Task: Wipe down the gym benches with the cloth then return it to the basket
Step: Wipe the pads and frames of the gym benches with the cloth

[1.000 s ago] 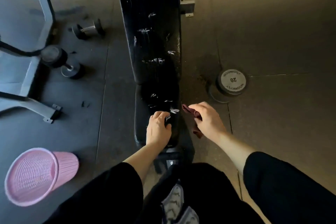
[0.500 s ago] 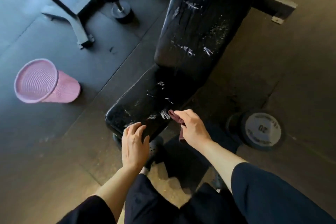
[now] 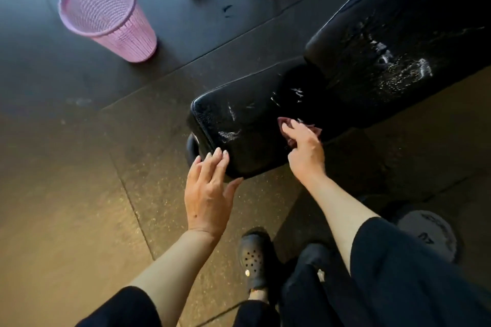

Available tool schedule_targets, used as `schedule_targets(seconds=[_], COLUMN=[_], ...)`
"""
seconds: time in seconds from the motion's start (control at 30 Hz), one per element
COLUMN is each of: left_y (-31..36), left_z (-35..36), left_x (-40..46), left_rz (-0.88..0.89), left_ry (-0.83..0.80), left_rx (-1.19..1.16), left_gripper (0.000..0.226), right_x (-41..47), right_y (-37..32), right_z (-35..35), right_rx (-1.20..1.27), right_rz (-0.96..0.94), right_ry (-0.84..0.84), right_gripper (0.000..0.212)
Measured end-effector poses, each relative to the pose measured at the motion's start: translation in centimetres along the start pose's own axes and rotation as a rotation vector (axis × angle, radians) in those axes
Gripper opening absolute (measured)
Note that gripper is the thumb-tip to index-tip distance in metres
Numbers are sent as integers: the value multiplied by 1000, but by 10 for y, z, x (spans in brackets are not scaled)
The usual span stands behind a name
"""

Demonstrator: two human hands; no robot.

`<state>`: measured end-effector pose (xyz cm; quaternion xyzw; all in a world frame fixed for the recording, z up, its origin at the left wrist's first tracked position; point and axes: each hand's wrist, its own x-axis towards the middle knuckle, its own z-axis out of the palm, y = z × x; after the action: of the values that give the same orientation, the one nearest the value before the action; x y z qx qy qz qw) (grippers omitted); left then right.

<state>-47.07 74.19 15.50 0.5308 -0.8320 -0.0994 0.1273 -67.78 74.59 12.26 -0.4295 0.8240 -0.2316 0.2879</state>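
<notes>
Floor: dark rubber gym matting (image 3: 79, 194) is running under everything, with seams crossing it and warm light falling on the near part.
Bench: a black padded gym bench (image 3: 239, 130) is standing on the mats, its seat pad scuffed with pale streaks and its back pad (image 3: 398, 34) rising toward the upper right.
Right hand: the right hand (image 3: 305, 151) is pinching a dark red cloth (image 3: 314, 130) against the near edge of the seat pad.
Left hand: the left hand (image 3: 210, 194) is hovering with fingers straight and spread at the seat's end, holding nothing; whether the tips are touching the pad is unclear.
Basket: a pink mesh basket (image 3: 106, 13) is standing upright on the mat, well apart from the bench.
Weight plate: a round plate (image 3: 430, 236) is lying flat beside the person's right sleeve.
Shoe: a black perforated clog (image 3: 252, 257) is showing below the bench.
</notes>
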Motion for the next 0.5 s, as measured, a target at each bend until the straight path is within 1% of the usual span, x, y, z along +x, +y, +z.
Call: schedule_targets(seconds=[0.03, 0.07, 0.13, 0.17, 0.2, 0.23, 0.27, 0.33, 0.37, 0.4, 0.5], left_y=[-1, -1, -2, -1, 1, 2, 2, 3, 4, 6, 8], left_z=[0, -1, -1, -1, -1, -1, -2, -2, -2, -1, 0], left_x=[0, 0, 0, 0, -1, -1, -1, -2, -2, -2, -2], left_rz=[8, 13, 6, -2, -13, -24, -35, -55, -67, -78, -111], left_ry=[3, 9, 29, 35, 35, 33, 29, 25, 28, 28, 42], left_rx=[-2, -2, 0, -1, -4, -8, -13, -22, -22, -17, 13], left_gripper=[55, 56, 56, 56, 56, 56, 57, 58, 58, 58, 57], right_x=[-2, -11, -39, -46, -42, -29, -13, 7, 4, -7, -35], right_y=[-12, -29, -54, -55, -52, -47, -39, -34, -41, -50, -59], right_z=[2, 7, 21, 22, 20, 17, 14, 10, 12, 16, 17], right_rx=[-14, -9, 27, 38, 33, 20, 13, -14, -30, -28, -8], right_rz=[7, -75, -336, -434, -494, -494, -423, -221, -192, -247, -562], right_ry=[33, 32, -73, -127, -164, -183, -181, -130, -99, -98, -283], right_gripper=[62, 59, 53, 51, 50, 52, 54, 60, 61, 59, 48])
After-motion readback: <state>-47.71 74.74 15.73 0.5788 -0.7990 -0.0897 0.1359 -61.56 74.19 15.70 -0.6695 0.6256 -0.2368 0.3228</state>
